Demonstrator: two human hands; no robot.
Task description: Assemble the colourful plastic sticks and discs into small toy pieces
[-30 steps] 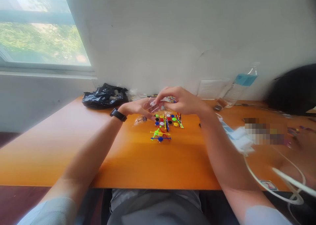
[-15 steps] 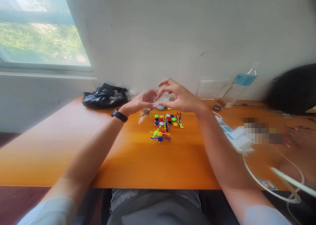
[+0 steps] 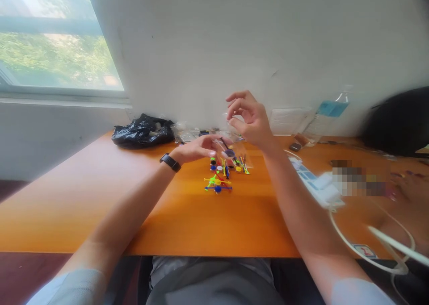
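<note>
My left hand [image 3: 203, 148] is closed on a clear plastic bag [image 3: 246, 155] with a few dark parts inside, including a round one. The bag hangs over the loose pieces on the table. Higher and to the right, my right hand [image 3: 250, 117] has its fingers curled in a pinch. A faint bit of clear plastic shows at its fingertips. Below my left hand lie colourful round connectors [image 3: 219, 168] and thin plastic sticks [image 3: 247, 165], partly covered by the bag. Nearer to me, several sticks and connectors are joined into a small flat figure [image 3: 217, 182].
A black plastic bag [image 3: 142, 133] and clear packets [image 3: 186, 133] lie along the wall. To the right are a tilted plastic bottle [image 3: 326, 113], a white power strip [image 3: 310, 180] with cables and another person's hand [image 3: 410, 186]. The wooden table [image 3: 187, 229] ends before my lap.
My hands have moved apart. The right rose up and to the right; the left came slightly nearer and right, with the clear bag now over the loose pieces.
</note>
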